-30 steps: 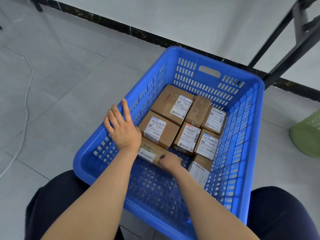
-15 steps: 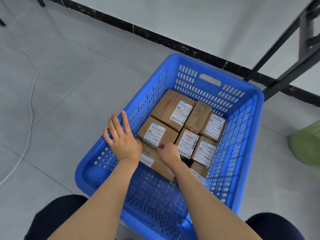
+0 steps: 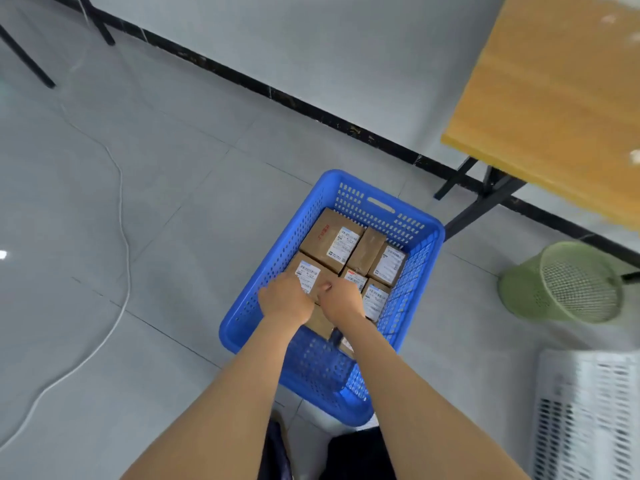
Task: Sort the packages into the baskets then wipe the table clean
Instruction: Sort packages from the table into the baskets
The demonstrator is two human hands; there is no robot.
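Boxes (image 3: 332,240) in blue basket (image 3: 332,393) under left hand (image 3: 285,299), right hand (image 3: 341,301)

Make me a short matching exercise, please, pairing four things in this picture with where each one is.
Things:
1. blue basket
2. green mesh bin
3. white cable
4. white basket

Places:
A. trailing across the floor on the left
B. bottom right corner of the view
C. centre of the view, holding cardboard boxes
D. right edge, below the wooden table top

Pairs: 1-C, 2-D, 3-A, 4-B.
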